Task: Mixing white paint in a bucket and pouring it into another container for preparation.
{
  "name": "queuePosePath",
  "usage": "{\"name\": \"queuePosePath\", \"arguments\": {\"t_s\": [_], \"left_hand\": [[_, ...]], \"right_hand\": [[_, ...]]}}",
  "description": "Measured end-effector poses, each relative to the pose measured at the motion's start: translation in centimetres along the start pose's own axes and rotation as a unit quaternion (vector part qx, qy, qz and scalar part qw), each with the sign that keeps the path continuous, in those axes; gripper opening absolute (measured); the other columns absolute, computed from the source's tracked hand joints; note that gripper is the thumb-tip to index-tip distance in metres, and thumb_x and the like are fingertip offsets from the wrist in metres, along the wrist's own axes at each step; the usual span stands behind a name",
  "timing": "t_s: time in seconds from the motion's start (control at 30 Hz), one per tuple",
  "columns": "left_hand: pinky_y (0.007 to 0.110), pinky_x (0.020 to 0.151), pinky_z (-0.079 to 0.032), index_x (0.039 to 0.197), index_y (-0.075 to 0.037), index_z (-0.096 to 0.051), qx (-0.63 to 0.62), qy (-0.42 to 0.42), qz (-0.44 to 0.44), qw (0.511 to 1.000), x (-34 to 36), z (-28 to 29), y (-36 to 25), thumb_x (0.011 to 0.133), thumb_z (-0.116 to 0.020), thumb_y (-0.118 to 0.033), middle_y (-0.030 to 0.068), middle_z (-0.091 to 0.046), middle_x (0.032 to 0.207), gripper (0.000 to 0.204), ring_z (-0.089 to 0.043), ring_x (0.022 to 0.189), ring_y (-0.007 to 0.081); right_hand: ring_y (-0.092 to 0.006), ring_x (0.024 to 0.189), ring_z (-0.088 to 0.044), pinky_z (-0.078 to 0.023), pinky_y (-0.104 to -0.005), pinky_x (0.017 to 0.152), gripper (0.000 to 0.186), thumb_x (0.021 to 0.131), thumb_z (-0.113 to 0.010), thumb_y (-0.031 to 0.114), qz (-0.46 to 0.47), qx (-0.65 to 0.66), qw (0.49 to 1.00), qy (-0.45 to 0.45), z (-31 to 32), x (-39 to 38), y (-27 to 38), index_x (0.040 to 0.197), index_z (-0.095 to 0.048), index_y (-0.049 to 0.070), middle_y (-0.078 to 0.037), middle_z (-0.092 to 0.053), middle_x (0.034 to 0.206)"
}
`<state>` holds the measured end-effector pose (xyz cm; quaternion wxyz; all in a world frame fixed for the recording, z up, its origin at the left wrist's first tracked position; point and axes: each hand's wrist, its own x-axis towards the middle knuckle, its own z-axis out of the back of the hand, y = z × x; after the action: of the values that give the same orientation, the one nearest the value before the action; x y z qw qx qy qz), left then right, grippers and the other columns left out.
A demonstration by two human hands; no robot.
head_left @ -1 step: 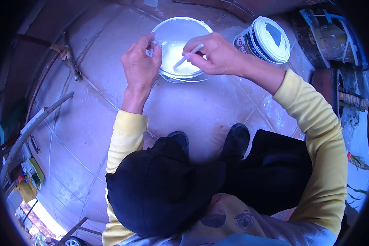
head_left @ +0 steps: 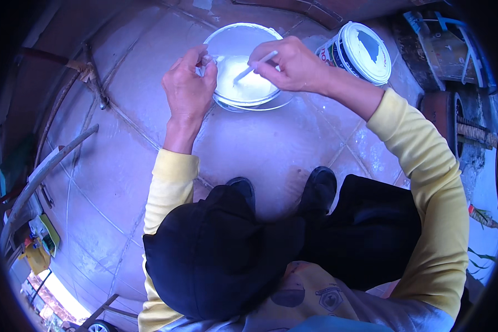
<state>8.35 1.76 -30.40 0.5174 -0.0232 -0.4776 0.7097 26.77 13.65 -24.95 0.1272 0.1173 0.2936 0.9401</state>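
Right hand [head_left: 293, 65] farther forward, pale stick [head_left: 244, 74] aslant in its pinch; left hand [head_left: 189, 83] by bucket [head_left: 243, 103], grip unclear

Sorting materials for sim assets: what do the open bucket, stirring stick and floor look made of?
Open bucket: likely white plastic, smooth, going by its pale, even wall and rounded rim.
Stirring stick: pale, slim and straight; wood or plastic, can't tell at this size.
Floor: probably ceramic or clay tile, slightly glossy, given the straight joint lines and soft light reflections.
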Motion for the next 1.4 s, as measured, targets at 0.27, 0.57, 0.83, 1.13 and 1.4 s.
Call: {"name": "queuePosePath", "arguments": {"t_s": [0.27,0.57,0.83,1.13,1.4], "left_hand": [[0.031,0.066,-0.054,0.102,-0.003,-0.067,-0.003,0.017,0.028,0.999,0.0,0.3,0.2,0.073,-0.07,-0.005,0.0132,-0.068,0.081,0.029,-0.068,0.071,0.0226],[0.025,0.067,-0.054,0.107,-0.002,-0.067,-0.011,-0.024,-0.034,0.999,0.6,0.5,-0.9,0.075,-0.071,-0.005,0.0084,-0.072,0.088,0.032,-0.068,0.076,0.0115],[0.028,0.067,-0.055,0.103,-0.001,-0.067,-0.012,-0.007,-0.022,1.0,0.6,0.5,-0.6,0.072,-0.07,-0.003,0.0117,-0.07,0.084,0.03,-0.067,0.07,0.0168],[0.028,0.067,-0.055,0.101,-0.001,-0.068,0.003,0.007,0.013,1.0,-0.1,0.2,0.1,0.072,-0.071,-0.004,0.0126,-0.069,0.083,0.029,-0.067,0.07,0.0171],[0.028,0.064,-0.054,0.096,-0.002,-0.07,0.018,0.016,0.009,1.0,0.1,-0.4,0.1,0.072,-0.071,-0.004,0.013,-0.067,0.08,0.025,-0.066,0.066,0.0176]], "right_hand": [[-0.0206,0.062,-0.065,-0.05,-0.0267,0.057,0.014,0.087,-0.059,0.008,-0.044,0.016,0.998,0.037,0.1,-1.4,0.5,0.088,-0.068,-0.003,-0.014,-0.068,0.075],[-0.0205,0.068,-0.066,-0.054,-0.0274,0.064,0.013,0.086,-0.06,0.007,0.025,0.024,0.996,-0.086,-1.1,1.9,-4.6,0.089,-0.067,-0.003,-0.014,-0.068,0.081],[-0.0237,0.052,-0.06,-0.05,-0.0301,0.056,0.01,0.084,-0.059,0.006,0.038,0.014,0.999,0.014,-1.4,-0.8,0.0,0.087,-0.066,-0.001,-0.014,-0.062,0.065],[-0.022,0.055,-0.061,-0.047,-0.0313,0.052,0.012,0.084,-0.056,0.008,-0.076,-0.058,0.995,0.013,1.2,-0.1,-1.8,0.083,-0.064,-0.002,-0.015,-0.061,0.065],[-0.0271,0.053,-0.06,-0.048,-0.0316,0.053,0.015,0.085,-0.058,0.011,0.023,-0.027,0.998,-0.051,-0.5,1.9,-2.1,0.085,-0.065,-0.003,-0.018,-0.06,0.064]]}}
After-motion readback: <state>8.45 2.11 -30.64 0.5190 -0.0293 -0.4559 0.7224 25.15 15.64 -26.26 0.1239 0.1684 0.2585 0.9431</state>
